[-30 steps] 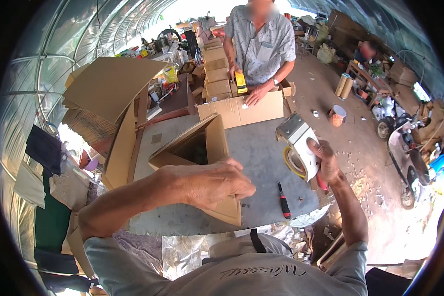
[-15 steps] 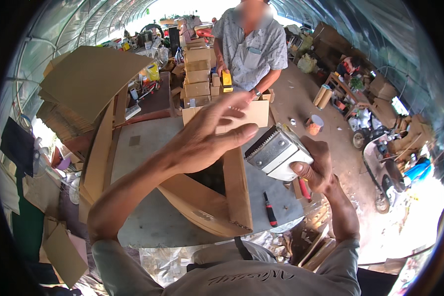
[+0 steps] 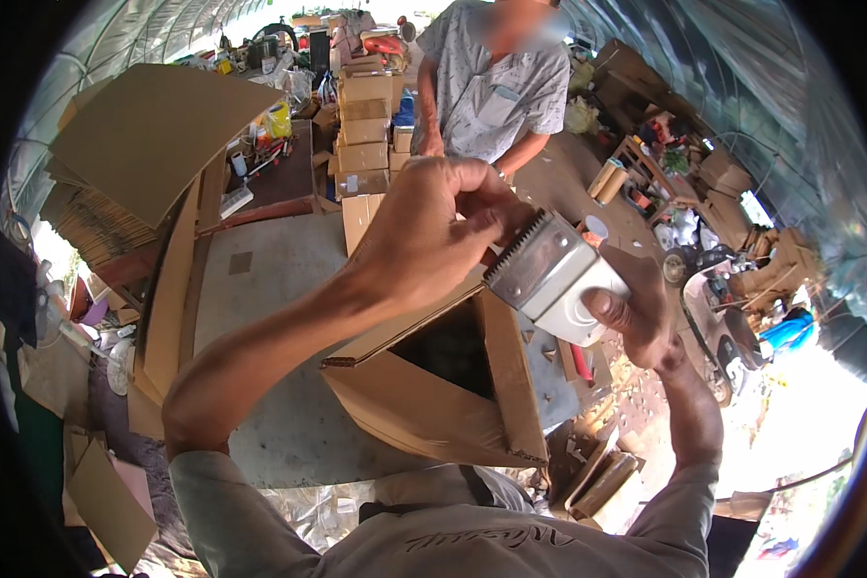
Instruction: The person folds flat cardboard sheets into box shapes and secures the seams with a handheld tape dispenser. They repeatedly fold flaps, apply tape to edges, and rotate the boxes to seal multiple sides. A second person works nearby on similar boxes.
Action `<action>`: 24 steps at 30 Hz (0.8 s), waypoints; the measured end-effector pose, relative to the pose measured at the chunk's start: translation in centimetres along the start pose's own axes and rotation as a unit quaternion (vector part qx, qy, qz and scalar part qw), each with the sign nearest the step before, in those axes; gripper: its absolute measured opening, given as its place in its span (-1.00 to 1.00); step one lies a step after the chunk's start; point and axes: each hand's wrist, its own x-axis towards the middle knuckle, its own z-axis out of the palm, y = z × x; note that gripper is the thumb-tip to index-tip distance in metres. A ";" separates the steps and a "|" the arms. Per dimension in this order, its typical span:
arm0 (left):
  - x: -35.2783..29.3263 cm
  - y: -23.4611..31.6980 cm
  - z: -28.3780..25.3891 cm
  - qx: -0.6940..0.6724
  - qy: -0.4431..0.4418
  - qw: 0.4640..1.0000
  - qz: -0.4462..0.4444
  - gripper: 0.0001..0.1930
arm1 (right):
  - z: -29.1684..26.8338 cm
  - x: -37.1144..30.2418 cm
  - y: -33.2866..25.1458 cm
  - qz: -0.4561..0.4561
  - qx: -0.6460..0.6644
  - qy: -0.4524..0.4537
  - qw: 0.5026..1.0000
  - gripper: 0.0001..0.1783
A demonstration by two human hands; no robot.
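Head view: a person's right hand (image 3: 636, 323) wraps its grip around the white body of a tape dispenser (image 3: 559, 279), held up over the open cardboard box (image 3: 443, 405), while the left hand (image 3: 433, 226) reaches across with fingers curled together at the dispenser's toothed metal blade, pinching at what is probably the tape's free end, though the tape itself cannot be made out. Doing this well likely means keeping the fingertips behind the teeth, drawing the end out straight, and steadying the dispenser firmly so it does not twist. The box sits tilted, flaps up, at the near edge of a grey counter (image 3: 270, 279), with a red-handled tool (image 3: 583, 361) just right of it. At the far end stand stacked small boxes (image 3: 364, 125) and another person in a pale patterned shirt (image 3: 496, 91). Flat cardboard sheets (image 3: 154, 135) pile up on the left; the room is a translucent arched shelter with cluttered goods along the right.
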 end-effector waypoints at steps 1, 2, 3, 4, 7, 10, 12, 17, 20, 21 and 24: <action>0.1 -0.7 -0.4 0.024 0.031 0.999 0.035 -0.83 | 0.2 0.7 -1.2 0.057 0.015 -0.022 0.998 -0.31; 0.1 -0.8 -1.0 0.028 0.049 0.998 0.021 -0.83 | 0.5 1.4 -1.9 0.089 0.034 -0.028 0.995 -0.32; 0.2 -0.9 -1.5 0.022 0.065 0.998 0.010 -0.81 | -0.1 2.1 -2.3 0.117 0.051 -0.060 0.990 -0.33; 0.2 -1.0 -2.2 0.024 0.083 0.996 -0.003 -0.79 | -0.5 3.0 -2.3 0.140 0.073 -0.092 0.983 -0.34; 0.2 -2.6 -3.0 0.039 0.087 0.995 -0.013 -0.75 | -2.1 4.6 -0.4 0.202 0.139 -0.163 0.956 -0.36; 0.0 -4.0 -5.6 0.067 0.122 0.990 -0.003 -0.75 | -1.8 5.2 -1.6 0.236 0.187 -0.137 0.944 -0.41; -0.5 -5.5 -7.1 0.044 0.136 0.990 -0.017 -0.74 | -3.0 5.7 -2.2 0.361 0.235 -0.106 0.896 -0.43; -2.1 -8.0 -7.8 -0.089 0.108 0.984 -0.113 -0.77 | -2.9 5.6 -2.1 0.471 0.214 -0.159 0.841 -0.42; -2.8 -9.2 -7.5 -0.129 0.091 0.976 -0.150 -0.76 | -3.0 5.0 -1.0 0.505 0.211 -0.161 0.821 -0.41; -2.9 -9.5 -7.3 -0.144 0.084 0.973 -0.161 -0.76 | -3.0 4.8 -1.5 0.514 0.196 -0.162 0.819 -0.40; -3.1 -10.2 -7.0 -0.161 0.073 0.969 -0.173 -0.76 | -3.5 4.3 -1.2 0.526 0.237 -0.185 0.796 -0.38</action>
